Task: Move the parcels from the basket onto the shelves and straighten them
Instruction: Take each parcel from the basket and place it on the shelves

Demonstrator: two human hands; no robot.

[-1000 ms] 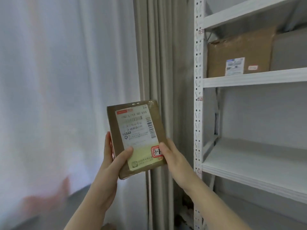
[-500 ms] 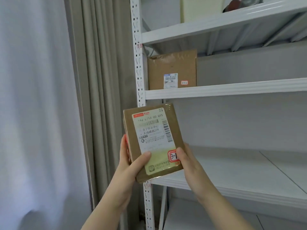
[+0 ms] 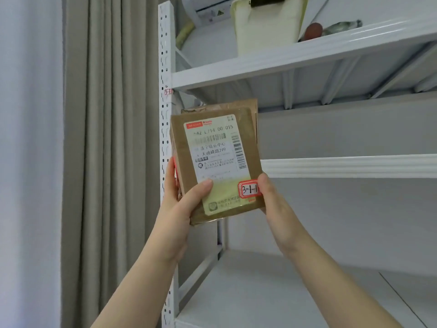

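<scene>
A small brown parcel [image 3: 189, 162] with a white shipping label and a red "3-1-1" sticker is held upright in front of the white shelving unit [image 3: 343, 165]. My left hand [image 3: 182, 207] grips its lower left corner, thumb across the front. My right hand [image 3: 274, 202] holds its lower right edge, thumb by the sticker. Behind it a second brown parcel [image 3: 250, 105] stands on the middle shelf, mostly hidden. The basket is out of view.
A beige curtain [image 3: 106, 150] hangs left of the perforated shelf post [image 3: 166, 129]. The top shelf carries a pale yellow container [image 3: 264, 24] and a bottle [image 3: 340, 27]. The lower shelf board [image 3: 283, 292] lies below my hands.
The view has swung right and upward toward the shelves. Both hands have raised the parcel until it covers the parcel standing on the middle shelf.
</scene>
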